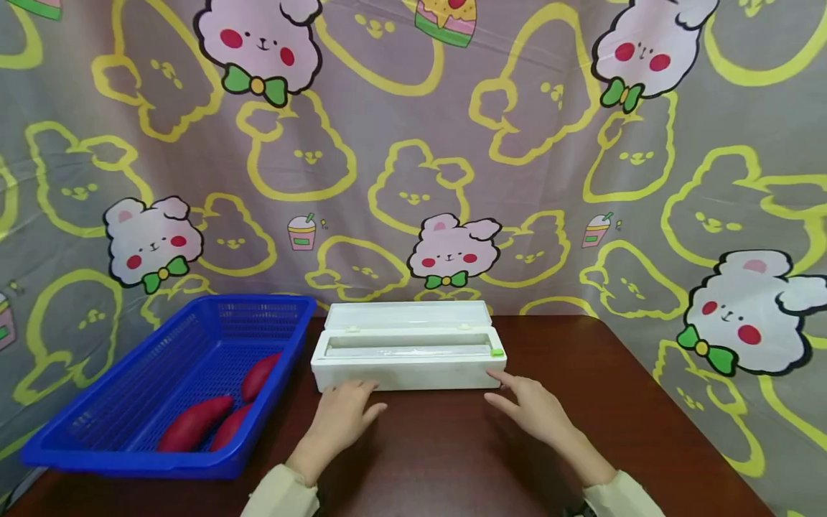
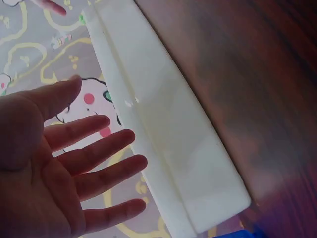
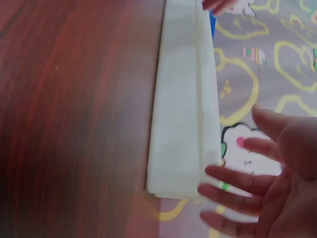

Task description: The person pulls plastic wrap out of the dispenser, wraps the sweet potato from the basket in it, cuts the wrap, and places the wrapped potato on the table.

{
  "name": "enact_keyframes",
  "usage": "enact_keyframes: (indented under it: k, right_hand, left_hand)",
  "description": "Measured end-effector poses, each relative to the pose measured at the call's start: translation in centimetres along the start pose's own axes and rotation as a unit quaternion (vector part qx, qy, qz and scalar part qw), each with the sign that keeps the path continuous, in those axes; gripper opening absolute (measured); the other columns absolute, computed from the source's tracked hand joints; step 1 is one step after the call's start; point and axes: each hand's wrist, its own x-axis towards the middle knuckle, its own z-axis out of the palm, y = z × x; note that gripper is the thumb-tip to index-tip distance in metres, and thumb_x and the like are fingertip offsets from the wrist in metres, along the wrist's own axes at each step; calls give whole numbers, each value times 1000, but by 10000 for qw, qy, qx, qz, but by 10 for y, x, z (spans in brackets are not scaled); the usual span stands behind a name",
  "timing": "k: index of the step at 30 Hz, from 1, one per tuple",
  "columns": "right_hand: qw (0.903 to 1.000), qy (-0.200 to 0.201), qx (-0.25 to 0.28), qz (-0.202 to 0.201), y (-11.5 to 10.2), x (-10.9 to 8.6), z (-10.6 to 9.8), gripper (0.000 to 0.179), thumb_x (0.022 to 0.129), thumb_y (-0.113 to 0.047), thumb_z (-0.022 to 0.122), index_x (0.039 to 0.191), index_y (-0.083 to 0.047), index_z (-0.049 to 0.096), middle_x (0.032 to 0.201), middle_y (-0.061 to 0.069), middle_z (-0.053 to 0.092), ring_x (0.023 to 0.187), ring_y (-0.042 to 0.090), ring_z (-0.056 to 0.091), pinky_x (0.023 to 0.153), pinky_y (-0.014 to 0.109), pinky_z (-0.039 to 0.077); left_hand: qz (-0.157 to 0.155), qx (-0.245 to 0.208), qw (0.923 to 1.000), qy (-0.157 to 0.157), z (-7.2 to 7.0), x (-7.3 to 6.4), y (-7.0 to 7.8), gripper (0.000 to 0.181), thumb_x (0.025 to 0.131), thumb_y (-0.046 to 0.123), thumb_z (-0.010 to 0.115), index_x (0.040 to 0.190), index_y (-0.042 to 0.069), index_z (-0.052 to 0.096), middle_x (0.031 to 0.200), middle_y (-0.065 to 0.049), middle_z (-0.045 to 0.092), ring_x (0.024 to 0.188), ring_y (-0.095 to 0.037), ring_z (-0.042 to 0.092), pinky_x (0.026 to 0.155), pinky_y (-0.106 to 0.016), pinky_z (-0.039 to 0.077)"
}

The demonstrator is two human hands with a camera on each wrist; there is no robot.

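Observation:
A long white cling film dispenser (image 1: 413, 379) stands on the table with its lid (image 1: 407, 314) tipped back. A roll of clear film (image 1: 407, 351) lies inside, and a small green slider (image 1: 497, 352) sits at the right end of its front edge. My left hand (image 1: 342, 416) hovers by the dispenser's front left, fingers spread and nothing held, as the left wrist view also shows. At the front right corner is my right hand (image 1: 533, 409), its fingers extended and the palm bare in the right wrist view.
On the left, a blue plastic basket (image 1: 174, 463) holds red sweet potatoes (image 1: 194, 424), three of them in sight. Dark brown wood forms the tabletop (image 1: 433, 459). Behind it hangs a grey curtain (image 1: 394, 122) printed with cartoon rabbits.

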Motion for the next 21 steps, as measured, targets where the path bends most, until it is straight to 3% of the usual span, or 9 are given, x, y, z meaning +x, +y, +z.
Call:
enact_keyframes:
  k: [4,9,16,21]
  right_hand:
    - [9933,-127,1149,-11,16,9,4,39,85,-25,60,118,-3,57,77,1,63,62,14,53,51,24,40]
    - [9726,-206,2296,297,26,15,7,35,87,-16,58,115,4,56,74,13,60,57,27,57,46,27,45]
    - [9576,117,2825,555,21,30,7,31,87,-11,58,110,9,58,66,17,61,47,27,58,41,35,47]
    - [9454,-2,3163,785,24,46,11,35,88,-14,57,114,9,55,62,14,61,42,25,57,39,35,47]
  left_hand:
    - [-9,-215,9996,207,0,4,-8,29,78,26,68,98,5,66,91,-8,65,83,-25,61,64,-42,47]
    - [-200,-611,9975,294,1,9,-16,22,77,19,69,95,6,67,86,-7,66,77,-22,62,59,-37,48]
    - [-1045,-1115,9851,789,7,24,-27,9,82,13,61,88,7,61,76,-5,66,65,-22,61,50,-37,44]
    - [-1533,-1357,9774,528,9,32,-36,25,84,18,59,105,6,60,68,0,64,62,-18,59,53,-39,44]
